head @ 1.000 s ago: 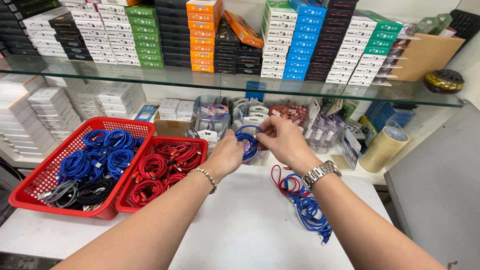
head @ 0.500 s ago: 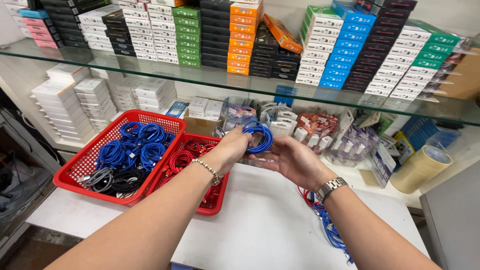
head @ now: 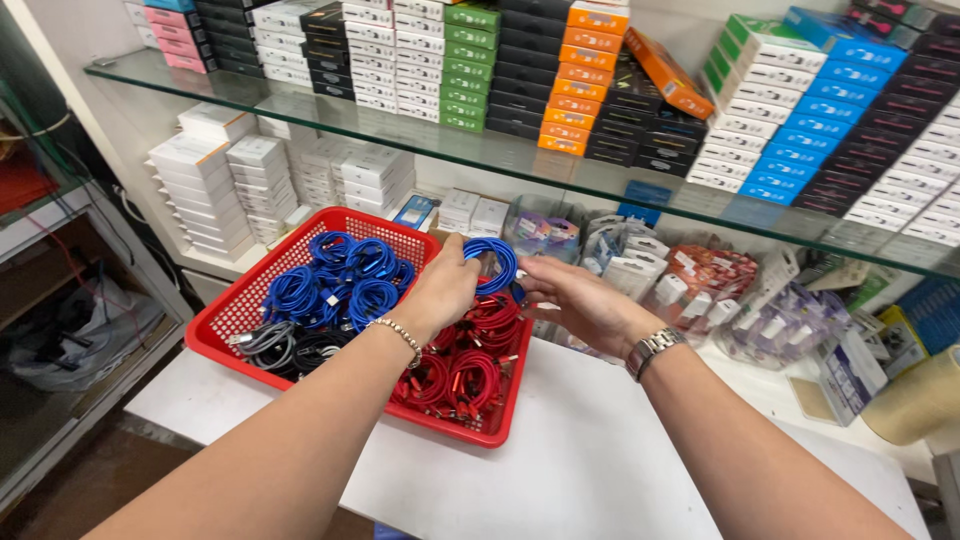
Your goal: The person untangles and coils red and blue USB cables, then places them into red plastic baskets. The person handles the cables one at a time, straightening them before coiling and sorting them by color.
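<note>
The left hand [head: 443, 288] is curled, its fingers closed round one side of a coiled blue cable [head: 493, 264], which it holds up just above the red basket [head: 262, 281]. The right hand [head: 578, 300] comes in from the other side, fingers half open and stretched toward the coil — its fingertips [head: 527, 267] are at the coil's edge, though whether they actually grip it cannot be told. A beaded bracelet [head: 397, 332] sits on the left wrist and a metal watch [head: 653, 349] on the right.

Directly beneath the hands lie the red cables [head: 468, 358], bundled in loops, filling the near right part of the basket. Further left are more blue cables [head: 340, 280] coiled the same way, and in the near left corner a few grey and black cables [head: 285, 349]. The basket rests on a white table [head: 590, 460].

Behind the hands, packets in clear wrapping [head: 690, 285] crowd the back of the table, just beyond the right hand. Above them runs a glass shelf [head: 420, 135] carrying rows of small stacked boxes [head: 590, 70] — white, green, black, orange and blue. Under the shelf to the left stand piles of white boxes [head: 230, 185]. A roll of brown tape [head: 915, 405] lies at the far right.
</note>
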